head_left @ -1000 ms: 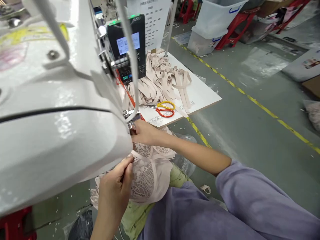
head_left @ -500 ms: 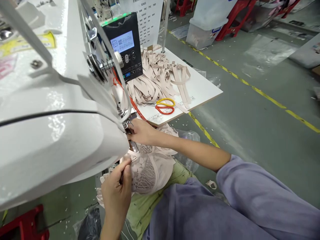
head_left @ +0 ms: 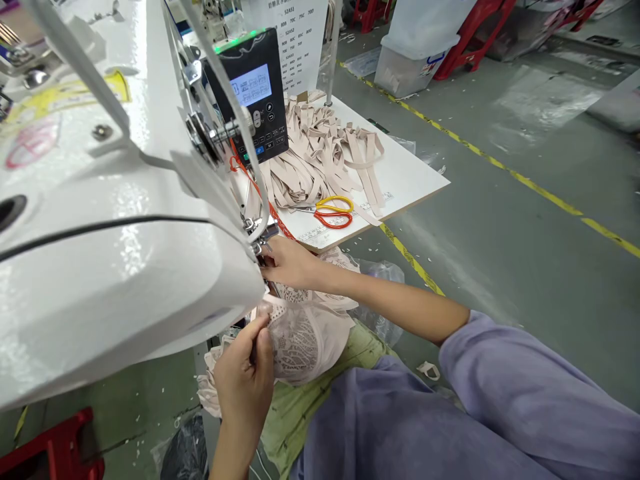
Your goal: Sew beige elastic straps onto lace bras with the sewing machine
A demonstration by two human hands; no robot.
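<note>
A beige lace bra [head_left: 295,340] hangs from the needle end of a white sewing machine [head_left: 115,293], its lower part over my lap. My left hand [head_left: 247,377] is closed, thumb and forefinger pinching the bra's near edge just below the machine head. On the far side, close to the metal presser parts [head_left: 263,233], my right hand [head_left: 290,263] has its fingers bent together on the bra's upper edge. Its fingertips are partly hidden by the machine. The needle itself is out of sight.
A white table [head_left: 415,177] holds a heap of beige strips [head_left: 320,153] and scissors [head_left: 334,212] with yellow and red handles. A control panel [head_left: 255,100] stands beside the machine. Plastic bins [head_left: 407,67] are on the floor, and a red stool [head_left: 55,447] is at lower left.
The whole view has shifted slightly, so the machine and table appear a little further right. Both hands keep nearly the same places on the bra.
</note>
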